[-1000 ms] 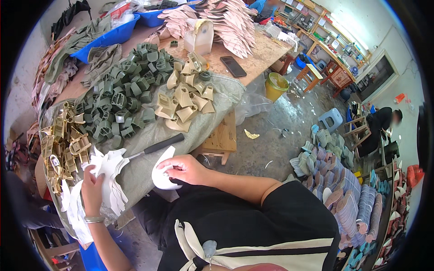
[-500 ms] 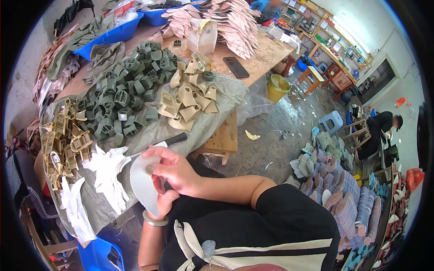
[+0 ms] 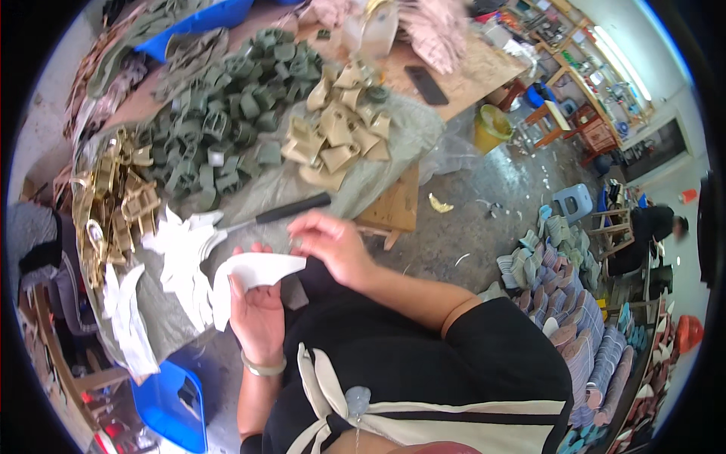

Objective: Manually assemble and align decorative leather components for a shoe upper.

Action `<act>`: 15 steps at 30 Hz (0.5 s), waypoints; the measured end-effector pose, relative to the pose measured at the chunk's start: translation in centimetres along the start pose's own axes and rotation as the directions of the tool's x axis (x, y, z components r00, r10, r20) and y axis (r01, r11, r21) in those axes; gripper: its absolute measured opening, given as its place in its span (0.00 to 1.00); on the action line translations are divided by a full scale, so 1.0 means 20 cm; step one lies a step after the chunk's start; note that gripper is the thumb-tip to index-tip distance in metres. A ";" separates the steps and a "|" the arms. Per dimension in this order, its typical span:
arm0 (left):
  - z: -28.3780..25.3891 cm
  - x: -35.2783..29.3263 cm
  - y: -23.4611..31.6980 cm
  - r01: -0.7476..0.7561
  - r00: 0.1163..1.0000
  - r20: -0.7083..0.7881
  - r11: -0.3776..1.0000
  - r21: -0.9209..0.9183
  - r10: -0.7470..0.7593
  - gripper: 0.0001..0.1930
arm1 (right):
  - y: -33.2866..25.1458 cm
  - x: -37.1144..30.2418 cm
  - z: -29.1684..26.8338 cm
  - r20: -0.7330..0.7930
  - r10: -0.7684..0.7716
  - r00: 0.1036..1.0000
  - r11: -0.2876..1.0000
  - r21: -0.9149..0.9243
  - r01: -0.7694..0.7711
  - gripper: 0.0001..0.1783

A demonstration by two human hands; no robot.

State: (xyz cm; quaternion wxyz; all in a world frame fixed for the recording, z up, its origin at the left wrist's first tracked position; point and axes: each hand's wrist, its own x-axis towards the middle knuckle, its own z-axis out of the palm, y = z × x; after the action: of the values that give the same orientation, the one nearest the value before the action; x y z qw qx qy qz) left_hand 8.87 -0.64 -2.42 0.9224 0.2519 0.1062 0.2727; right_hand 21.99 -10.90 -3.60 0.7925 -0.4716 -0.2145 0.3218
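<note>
My left hand, a bangle on its wrist, holds a thin, curved white piece with the thumb on top and fingers behind. My right hand is just past the piece's narrow end, fingers apart and holding nothing. Beyond my hands a long tool with a black handle and thin metal shaft lies on the sheeting. Left of the held piece is a stack of similar white pieces. More white strips lie at the table's near left corner.
Piles of gold heel-shaped parts, dark green ones and beige ones cover the sheeting. A phone lies behind. A blue bin stands below. A stool, sole stacks and another person are at right.
The white piece has turned from upright to nearly level, its narrow end now pointing right. My right hand has let go of it and moved right. The whole view has shifted slightly.
</note>
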 end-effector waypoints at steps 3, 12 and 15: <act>0.01 0.00 0.02 -0.027 0.999 -0.022 1.000 0.005 0.027 0.25 | -0.02 0.04 -0.08 0.009 0.005 1.000 0.995 -0.100 -0.004 0.09; 0.04 0.00 -0.07 0.128 0.986 -0.124 0.977 0.171 -0.107 0.26 | -0.12 0.25 -0.42 -0.019 -0.368 0.930 0.825 -0.467 0.318 0.12; 0.04 0.00 -0.09 0.212 0.977 -0.063 0.953 0.216 -0.203 0.26 | -0.21 0.40 -0.51 -0.022 -0.484 0.875 0.655 -0.672 0.345 0.14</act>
State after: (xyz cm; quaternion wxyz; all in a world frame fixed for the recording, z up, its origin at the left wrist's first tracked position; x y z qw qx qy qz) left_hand 9.96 -2.14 -2.69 0.9098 0.3351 0.1803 0.1655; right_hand 35.47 -12.90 -4.42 0.6484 -0.6840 -0.3342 -0.0123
